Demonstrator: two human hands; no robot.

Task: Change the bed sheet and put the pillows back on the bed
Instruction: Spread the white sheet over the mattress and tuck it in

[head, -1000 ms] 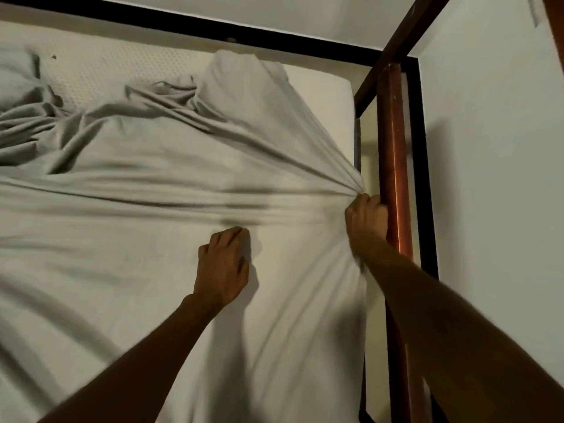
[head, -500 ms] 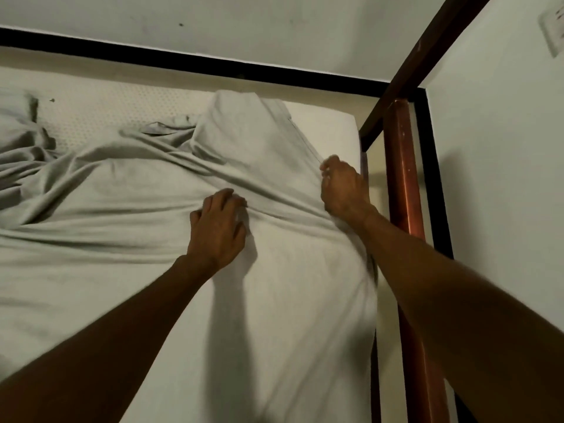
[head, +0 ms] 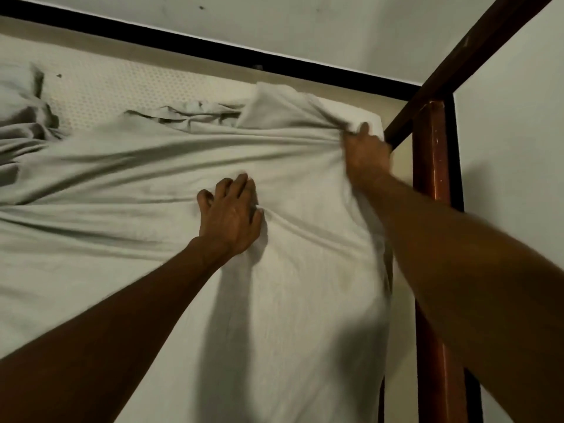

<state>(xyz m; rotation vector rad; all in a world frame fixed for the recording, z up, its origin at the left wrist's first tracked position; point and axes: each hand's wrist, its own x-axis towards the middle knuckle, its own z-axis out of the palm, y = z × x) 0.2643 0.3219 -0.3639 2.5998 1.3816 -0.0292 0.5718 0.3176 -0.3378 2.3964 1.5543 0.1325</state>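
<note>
Right hand (head: 366,154) now nearer mattress (head: 122,87) corner, fingers clenched on bunched grey bed sheet (head: 152,184) | left hand (head: 230,215) presses it, fingers spread

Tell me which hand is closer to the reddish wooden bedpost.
Right. The right hand grips the sheet just beside the bedpost; the left hand rests on the sheet farther inward.
</note>
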